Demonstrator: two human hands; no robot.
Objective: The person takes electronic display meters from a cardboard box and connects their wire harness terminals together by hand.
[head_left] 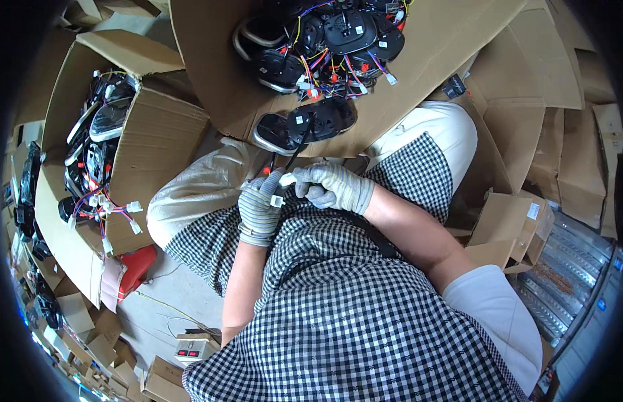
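My left hand [259, 209], in a striped grey knit glove, is closed round a cable end, and a white plug [276, 200] shows beside its fingers. Close by on the right, my gloved right hand [336, 187] pinches another white plug [286, 179] between thumb and fingers. A black cable [297, 150] runs up from between the hands to a black plastic unit with a rounded, silver-rimmed part, like a car wing mirror [330, 119]. That unit lies on the near flap of a large cardboard box. The fingers partly hide both plugs.
The large box [211, 74] ahead holds several similar black units [351, 32] with coloured wires and white plugs. Another box [161, 110] at left holds more. Cardboard boxes [505, 224] stand at right. A red object [136, 271] and a small switch box [194, 347] are lower left.
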